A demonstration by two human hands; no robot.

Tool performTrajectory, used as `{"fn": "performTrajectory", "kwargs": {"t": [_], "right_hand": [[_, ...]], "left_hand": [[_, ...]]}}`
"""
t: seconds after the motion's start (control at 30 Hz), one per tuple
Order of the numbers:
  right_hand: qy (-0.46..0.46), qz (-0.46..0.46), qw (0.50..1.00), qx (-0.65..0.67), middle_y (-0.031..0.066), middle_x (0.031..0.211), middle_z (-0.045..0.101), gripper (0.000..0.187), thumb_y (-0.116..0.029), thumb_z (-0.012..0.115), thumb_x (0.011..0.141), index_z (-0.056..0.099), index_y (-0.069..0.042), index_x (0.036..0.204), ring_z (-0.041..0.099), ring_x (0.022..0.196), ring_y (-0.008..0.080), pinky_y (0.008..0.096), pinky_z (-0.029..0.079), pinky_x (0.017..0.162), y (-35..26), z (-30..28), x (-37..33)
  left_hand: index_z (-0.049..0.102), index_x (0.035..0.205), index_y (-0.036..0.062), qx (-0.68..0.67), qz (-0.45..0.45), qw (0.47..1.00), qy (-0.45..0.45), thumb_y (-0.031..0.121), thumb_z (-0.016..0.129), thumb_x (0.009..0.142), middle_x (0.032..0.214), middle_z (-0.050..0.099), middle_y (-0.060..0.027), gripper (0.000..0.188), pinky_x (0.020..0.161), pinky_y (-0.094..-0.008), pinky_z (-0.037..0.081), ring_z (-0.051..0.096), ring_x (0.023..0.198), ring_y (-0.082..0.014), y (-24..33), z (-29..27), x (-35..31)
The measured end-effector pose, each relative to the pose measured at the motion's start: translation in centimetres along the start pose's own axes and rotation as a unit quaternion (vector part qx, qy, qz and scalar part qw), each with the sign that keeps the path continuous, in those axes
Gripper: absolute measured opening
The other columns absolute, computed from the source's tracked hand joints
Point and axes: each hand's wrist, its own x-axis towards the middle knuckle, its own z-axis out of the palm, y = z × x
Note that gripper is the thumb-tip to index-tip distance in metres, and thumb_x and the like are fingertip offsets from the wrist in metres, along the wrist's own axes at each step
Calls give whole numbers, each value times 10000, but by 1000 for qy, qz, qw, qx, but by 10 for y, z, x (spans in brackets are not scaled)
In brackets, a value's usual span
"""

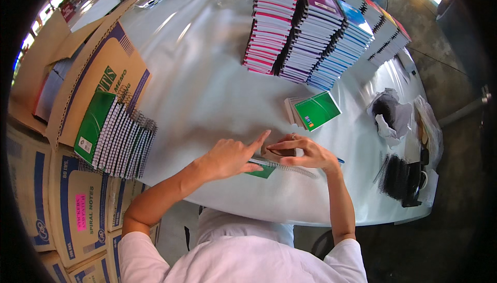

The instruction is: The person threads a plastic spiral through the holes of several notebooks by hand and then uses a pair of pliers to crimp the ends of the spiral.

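At the far left, a row of green spiral notebooks leaned on cardboard boxes beside the white tabletop. The left hand lay loosely open, forefinger stretched out, its fingers pressing the green notebook with its wire spiral at the near edge. The right hand pinched a small brown piece just above that spiral. Working well here probably meant keeping the cover pinned flat while the fingertips worked along the coil. A small stack of green notebooks lay near; tall coloured stacks stood well apart; black coils sat right. Nothing crowded the hands.
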Motion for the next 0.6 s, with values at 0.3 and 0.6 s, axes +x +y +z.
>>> {"fn": "performTrajectory", "kwargs": {"t": [0.3,0.6], "right_hand": [[107,1,991,-85,171,1237,610,530,-441,751,793,695,-111,1204,543,1165,335,442,396,1034,-2,2,-8],[318,-68,915,-239,37,957,607,294,-171,824,706,698,-96,960,554,929,247,393,402,811,-34,67,-16]], "left_hand": [[216,1521,108,-9,-31,999,35,463,623,905,711,666,-161,819,613,-492,534,663,656,-389,0,5,7],[540,1350,185,-12,-7,1000,15,423,553,958,752,695,-129,459,658,-481,539,686,697,-333,5,7,2]]}}
